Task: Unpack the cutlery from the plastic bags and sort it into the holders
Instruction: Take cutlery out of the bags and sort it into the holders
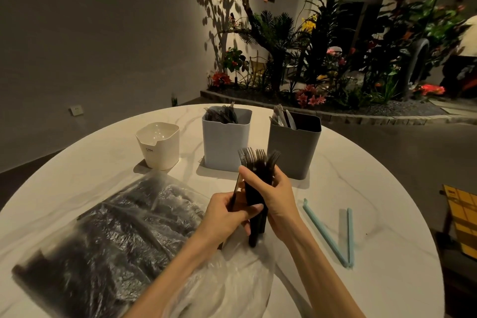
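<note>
Dim room, plants behind, round marble table [361, 188]. Mid-step: bunch of dark forks [258, 178] held upright over table centre, tines up, just in front of holders. Right hand [273, 199] wrapped round bunch; left hand [227, 212] gripping it lower down, pinching a thin piece w/ it. Next, prob.: square up, drop into light-blue holder [225, 142], already holding forks. Grey holder [293, 147]: pale cutlery, type unclear. White cup [158, 146]: looks empty. Plastic bag [108, 240] at left, still full of dark cutlery. Blue bag clip [333, 237] at right.
</note>
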`<state>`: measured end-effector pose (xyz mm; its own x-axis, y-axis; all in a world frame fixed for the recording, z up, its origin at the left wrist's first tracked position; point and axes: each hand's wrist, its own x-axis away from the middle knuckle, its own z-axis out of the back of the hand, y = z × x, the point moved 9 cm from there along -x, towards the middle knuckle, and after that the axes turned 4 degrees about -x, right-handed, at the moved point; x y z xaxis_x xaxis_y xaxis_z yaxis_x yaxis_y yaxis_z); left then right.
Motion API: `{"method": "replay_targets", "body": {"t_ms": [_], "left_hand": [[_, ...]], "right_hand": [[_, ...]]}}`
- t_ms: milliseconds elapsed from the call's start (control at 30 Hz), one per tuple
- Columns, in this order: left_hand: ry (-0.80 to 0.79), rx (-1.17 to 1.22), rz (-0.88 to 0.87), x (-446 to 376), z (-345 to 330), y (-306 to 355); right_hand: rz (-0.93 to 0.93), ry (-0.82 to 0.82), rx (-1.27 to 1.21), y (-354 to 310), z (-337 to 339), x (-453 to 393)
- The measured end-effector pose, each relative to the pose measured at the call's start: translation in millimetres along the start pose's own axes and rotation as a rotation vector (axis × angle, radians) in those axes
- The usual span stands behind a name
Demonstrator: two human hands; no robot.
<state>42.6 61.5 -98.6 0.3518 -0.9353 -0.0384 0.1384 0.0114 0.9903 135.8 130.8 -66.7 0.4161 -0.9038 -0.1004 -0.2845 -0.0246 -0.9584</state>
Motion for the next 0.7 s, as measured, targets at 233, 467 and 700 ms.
{"method": "replay_targets", "body": {"t_ms": [233, 467, 700], "left_hand": [[-0.005, 0.08, -0.034, 1, -4, 6], [0.038, 0.229, 0.008, 1, 5, 4], [0.134, 0.361, 0.112, -4, 19, -16]], "right_hand": [[0.017, 0.007, 0.08, 1, -1, -3], [0.144, 0.122, -0.12, -19, 15, 0], [0.064, 0.014, 0.24, 8, -5, 2]]}}
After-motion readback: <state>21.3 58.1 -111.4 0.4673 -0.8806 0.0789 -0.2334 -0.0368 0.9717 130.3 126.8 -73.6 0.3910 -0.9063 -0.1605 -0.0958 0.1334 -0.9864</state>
